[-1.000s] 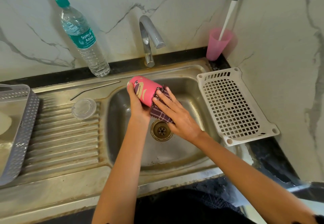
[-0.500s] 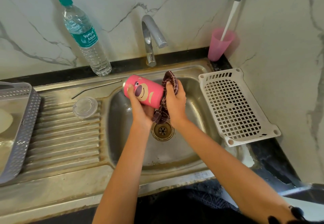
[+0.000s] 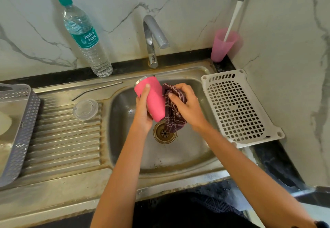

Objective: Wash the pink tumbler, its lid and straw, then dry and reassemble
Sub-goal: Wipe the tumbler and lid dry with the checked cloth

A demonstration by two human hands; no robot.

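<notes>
My left hand [image 3: 142,110] grips the pink tumbler [image 3: 152,97] over the sink basin [image 3: 180,154], its metal rim pointing up and away, its base tilted toward the drain. My right hand [image 3: 187,105] holds a dark checked cloth [image 3: 172,113] against the tumbler's right side; the cloth's end hangs down over the drain. The clear lid [image 3: 85,109] lies on the ribbed drainboard to the left. The metal straw [image 3: 97,90] lies along the drainboard's back edge.
The tap [image 3: 154,38] stands behind the basin, with no water running. A water bottle [image 3: 85,38] stands at the back left. A white perforated tray [image 3: 237,108] sits right of the sink, a grey basket [image 3: 17,129] at far left, a pink cup [image 3: 222,44] in the corner.
The tumbler has turned in my left hand, so its printed face is out of sight and the plain pink side shows. My right hand with the cloth has shifted along the tumbler's right side.
</notes>
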